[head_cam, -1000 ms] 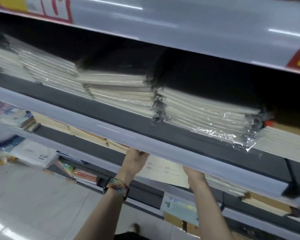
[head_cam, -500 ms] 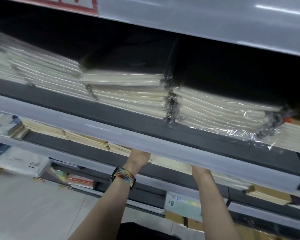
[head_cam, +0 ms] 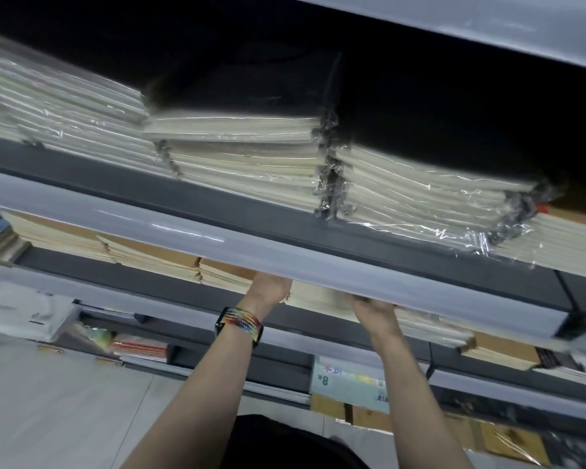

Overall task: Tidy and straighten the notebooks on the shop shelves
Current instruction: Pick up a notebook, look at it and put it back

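A stack of cream notebooks lies on the middle shelf, partly hidden by the grey front rail of the shelf above. My left hand, with a rainbow band on its wrist, is at the stack's left end. My right hand is at its right end. The fingers of both hands reach under the rail and are hidden. More kraft-covered notebooks lie in rows to the left on the same shelf.
On the upper shelf sit plastic-wrapped bundles of pale notebooks, with another bundle to the right. A lower shelf carries a price label and colourful packs. Light floor lies at the lower left.
The notebook that stuck out over the shelf edge between my hands now lies back in the stack. My right hand has come further into view. The view has tilted upward.
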The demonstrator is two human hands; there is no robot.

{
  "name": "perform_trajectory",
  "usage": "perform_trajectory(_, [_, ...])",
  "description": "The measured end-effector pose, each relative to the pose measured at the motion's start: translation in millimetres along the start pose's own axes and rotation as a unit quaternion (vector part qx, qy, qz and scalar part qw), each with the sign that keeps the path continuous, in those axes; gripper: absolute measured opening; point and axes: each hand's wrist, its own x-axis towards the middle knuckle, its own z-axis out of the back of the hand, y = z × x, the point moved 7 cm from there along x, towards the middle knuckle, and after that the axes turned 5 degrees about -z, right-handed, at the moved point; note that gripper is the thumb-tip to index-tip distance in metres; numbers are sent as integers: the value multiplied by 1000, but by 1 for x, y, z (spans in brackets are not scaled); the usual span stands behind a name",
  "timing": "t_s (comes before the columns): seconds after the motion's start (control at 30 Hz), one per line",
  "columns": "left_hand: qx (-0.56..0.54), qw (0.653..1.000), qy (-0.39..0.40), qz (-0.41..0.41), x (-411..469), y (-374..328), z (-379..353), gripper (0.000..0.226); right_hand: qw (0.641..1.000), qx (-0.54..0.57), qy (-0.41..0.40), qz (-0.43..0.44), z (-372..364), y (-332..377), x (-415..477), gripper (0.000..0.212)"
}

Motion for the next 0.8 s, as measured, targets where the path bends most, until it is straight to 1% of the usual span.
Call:
perform_trajectory(0.07, [-16,1000,-5,3,0,1,-2,26,1000,5,-4,8,-1,-4,3,29])
perform_trajectory(0.1, [-28,1000,-8,-1,-1,0,-2,24,1000,0,-7,18,-1,-3,2,29])
perform_trajectory(0.13, [-34,999,-11,-9,-2,0,0,19,999,3,-14,29,-1,-2,1,26])
perform_trajectory(0.23, [-35,999,-17,-18,2,6,-1,29,999,25,-21,28,-1,-3,-4,18])
perform_trajectory(0.3, [-31,999,-16,-14,1,11,-1,27,999,14,-33,21,0,-6,-6,16])
perform_trajectory(0.33, [-35,999,-18,-17,1,12,0,24,999,3,-32,22,-1,-6,-9,21])
perform_trajectory(0.43, [-34,998,-26,-41,0,12,1,18,999,-23,-27,31,-4,-9,-15,50])
perform_trajectory(0.47, [-33,998,-29,-46,0,12,1,16,998,-32,-27,36,-4,-9,-17,54])
perform_trajectory(0.53, [-30,998,-24,-53,0,14,0,17,998,-38,-34,41,-4,-11,-21,56])
perform_trajectory(0.67, [-19,997,-5,-70,3,15,-3,22,997,-43,-37,48,-2,-12,-26,51])
perform_trajectory(0.73, [-24,997,14,-65,2,16,-4,29,997,-40,-39,48,-1,-13,-29,52])
perform_trajectory(0.8, [-39,997,40,-55,2,17,-7,40,996,-44,-45,56,0,-12,-32,58])
